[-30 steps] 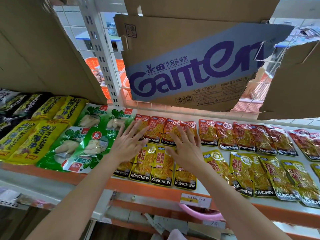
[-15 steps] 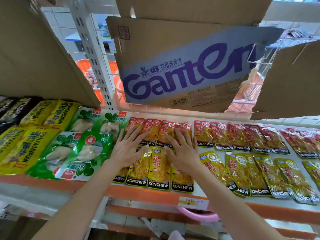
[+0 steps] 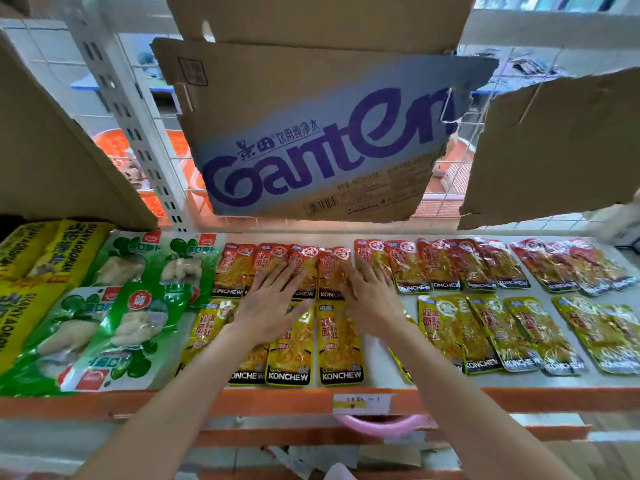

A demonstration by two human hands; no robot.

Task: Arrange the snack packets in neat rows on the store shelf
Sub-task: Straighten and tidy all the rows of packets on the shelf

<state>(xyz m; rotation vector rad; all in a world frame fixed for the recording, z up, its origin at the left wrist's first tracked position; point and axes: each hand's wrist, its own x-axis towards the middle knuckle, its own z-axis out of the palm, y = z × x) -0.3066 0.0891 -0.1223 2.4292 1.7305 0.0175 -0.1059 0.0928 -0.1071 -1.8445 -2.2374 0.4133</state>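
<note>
Together, left hand and right hand (fingers flat) press four red packets.

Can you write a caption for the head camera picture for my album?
Left hand and right hand press flat on red snack packets above yellow snack packets.

Back row packets: red, yellow contents showing, black KONCHEW band. Front row packets: yellow, red characters, black band. Left packets: green with white and red logos. Shelf edge orange. Cardboard box: brown, purple lettering.
</note>
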